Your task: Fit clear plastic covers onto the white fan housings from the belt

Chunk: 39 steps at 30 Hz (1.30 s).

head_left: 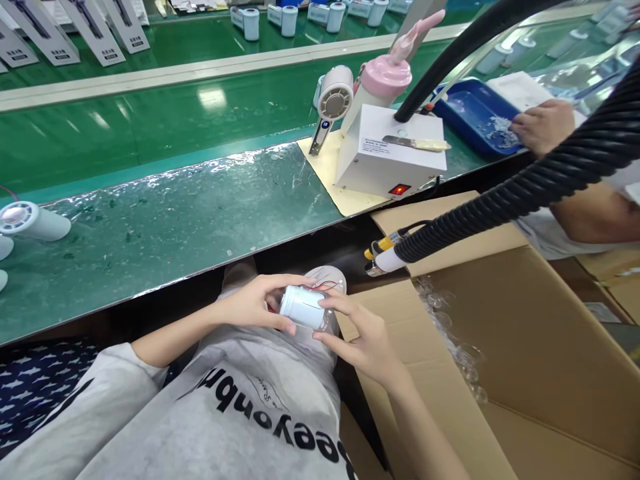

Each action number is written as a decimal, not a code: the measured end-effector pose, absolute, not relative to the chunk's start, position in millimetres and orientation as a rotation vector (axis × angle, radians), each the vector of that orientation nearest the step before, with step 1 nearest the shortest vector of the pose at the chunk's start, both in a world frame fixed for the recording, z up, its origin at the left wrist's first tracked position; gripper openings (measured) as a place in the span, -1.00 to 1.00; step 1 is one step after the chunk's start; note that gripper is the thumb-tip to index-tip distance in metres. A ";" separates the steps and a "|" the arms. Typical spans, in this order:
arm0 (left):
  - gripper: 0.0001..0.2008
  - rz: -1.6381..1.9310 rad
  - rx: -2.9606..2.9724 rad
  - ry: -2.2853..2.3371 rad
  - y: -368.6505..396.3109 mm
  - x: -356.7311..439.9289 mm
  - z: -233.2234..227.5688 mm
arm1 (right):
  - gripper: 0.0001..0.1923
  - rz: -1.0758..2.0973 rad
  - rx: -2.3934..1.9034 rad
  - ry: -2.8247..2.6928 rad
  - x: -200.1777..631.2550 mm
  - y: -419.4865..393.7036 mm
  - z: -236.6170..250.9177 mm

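Between my hands, above my lap, is a short light blue cylinder [304, 307] lying on its side. Thin red wires [326, 285] stick out behind it, and something clear and shiny shows at its right end. My left hand [257, 303] grips the left end, thumb below and fingers above. From the right, my right hand [361, 332] holds the other end between thumb and fingers. Part of each hand's fingers is hidden behind the cylinder.
A black hose with a white nozzle [389, 261] hangs right of my hands, over an open cardboard box [545, 320] with clear plastic pieces. On the bench [200, 220] stand a white machine [395, 150], a handheld fan [334, 97] and a pink-lidded bottle [384, 77]. A co-worker's hand [545, 125] reaches a blue tray [467, 100].
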<state>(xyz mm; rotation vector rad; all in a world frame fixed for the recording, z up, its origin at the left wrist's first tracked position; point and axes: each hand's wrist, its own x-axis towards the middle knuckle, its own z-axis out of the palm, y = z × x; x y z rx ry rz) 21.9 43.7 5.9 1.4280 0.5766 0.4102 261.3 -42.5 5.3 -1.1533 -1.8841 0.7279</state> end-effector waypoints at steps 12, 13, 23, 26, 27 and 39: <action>-0.23 0.558 1.720 0.393 43.5 19.2 13.0 | -0.59 1.100 -1.213 -1.584 260.2 -45.6 17.4; -0.22 0.567 1.735 0.385 43.4 19.0 13.0 | -0.59 1.147 -1.206 -1.547 259.6 -45.5 18.3; -0.19 0.606 1.812 0.351 42.0 15.4 11.0 | -0.56 1.554 -1.184 -1.148 255.5 -44.1 17.5; -0.18 0.601 1.831 0.345 41.6 14.2 11.2 | -0.53 1.626 -1.174 -1.064 253.4 -41.4 17.3; -0.19 0.602 1.836 0.342 41.5 13.9 11.3 | -0.53 1.649 -1.169 -1.040 252.5 -40.6 17.3; -0.20 0.609 1.824 0.312 40.4 13.8 9.1 | -0.33 2.005 -1.134 -0.722 243.6 -37.5 8.5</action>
